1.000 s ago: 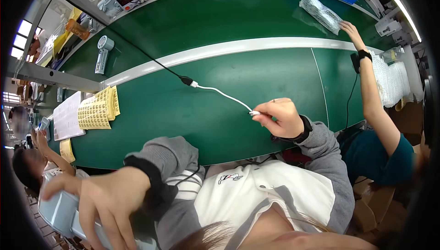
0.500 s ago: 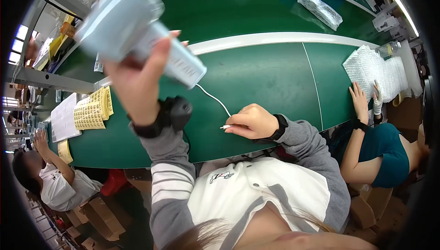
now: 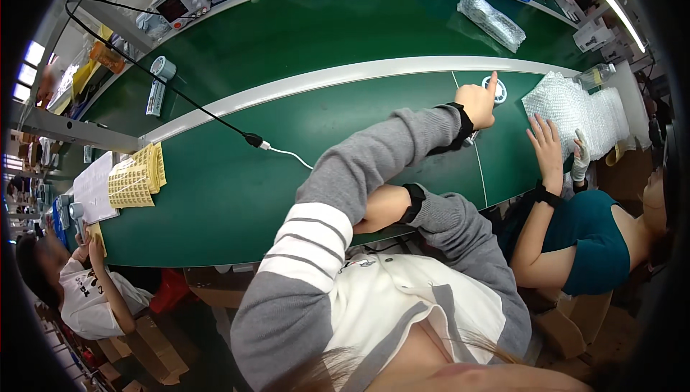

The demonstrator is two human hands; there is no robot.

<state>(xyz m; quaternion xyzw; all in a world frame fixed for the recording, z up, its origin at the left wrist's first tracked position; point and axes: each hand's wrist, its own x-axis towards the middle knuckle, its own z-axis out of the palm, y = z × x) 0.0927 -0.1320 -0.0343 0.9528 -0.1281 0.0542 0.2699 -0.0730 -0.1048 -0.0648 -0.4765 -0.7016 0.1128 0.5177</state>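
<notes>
Once the handheld fan point(image 3: 496, 90) arrived left of the bubble wrap point(image 3: 582, 113), seemingly delivered, I couldn't tell my left hand's point(image 3: 477, 107) or right hand's point(image 3: 384, 209) grip.

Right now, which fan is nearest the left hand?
The right-side fan, its round head beside the left hand; the far-left fan lies well away, beyond the pale strip.

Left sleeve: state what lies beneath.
The white cable runs under the left sleeve, and part of the right hand shows at its edge. The right fingers and the cable's far end are covered.
</notes>
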